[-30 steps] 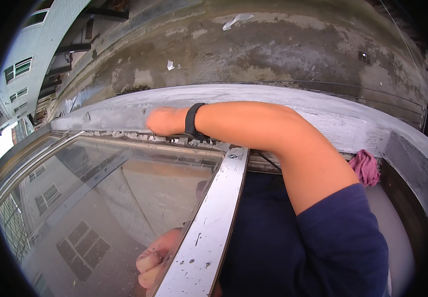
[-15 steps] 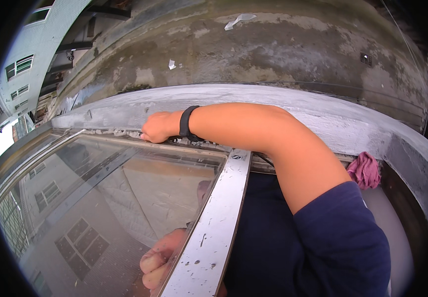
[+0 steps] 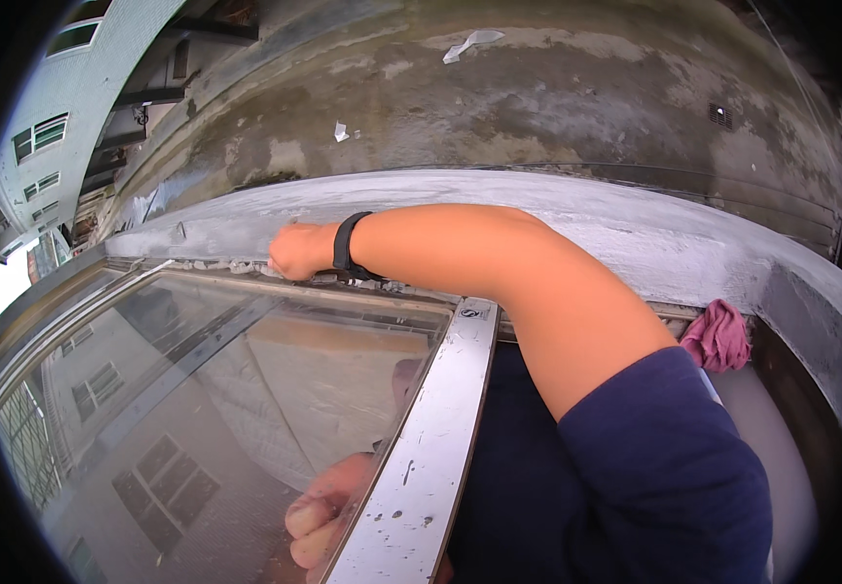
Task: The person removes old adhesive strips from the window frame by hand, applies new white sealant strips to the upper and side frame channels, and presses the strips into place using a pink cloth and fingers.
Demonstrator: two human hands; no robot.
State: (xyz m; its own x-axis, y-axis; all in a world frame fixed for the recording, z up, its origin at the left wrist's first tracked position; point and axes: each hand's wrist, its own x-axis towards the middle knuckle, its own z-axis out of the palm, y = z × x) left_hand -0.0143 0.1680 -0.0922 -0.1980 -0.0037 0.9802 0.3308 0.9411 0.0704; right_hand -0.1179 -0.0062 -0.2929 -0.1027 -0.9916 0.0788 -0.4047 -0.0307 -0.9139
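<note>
My right arm, with a black wristband [image 3: 348, 248], reaches out over the window. At the outer edge of the window, my right hand [image 3: 299, 252] is closed low over the crumbly gap [image 3: 236, 265] between the grey ledge [image 3: 596, 229] and the window frame. Its fingertips are turned down, and whatever they hold is hidden. Through the window pane [image 3: 246, 419] shows my left hand [image 3: 328, 508], fingers bent together beside the white, paint-flecked frame bar [image 3: 421, 438]. The bar covers part of that hand, so what it grips cannot be made out.
A crumpled pink-purple cloth [image 3: 717, 336] lies at the right end of the sill. Beyond the ledge, far below, is stained ground [image 3: 537, 107] with scraps of white litter [image 3: 472, 44]. A pale building [image 3: 71, 107] stands at the far left.
My right hand has shifted slightly left along the gap, and the forearm has moved with it. My left hand has moved only slightly behind the glass.
</note>
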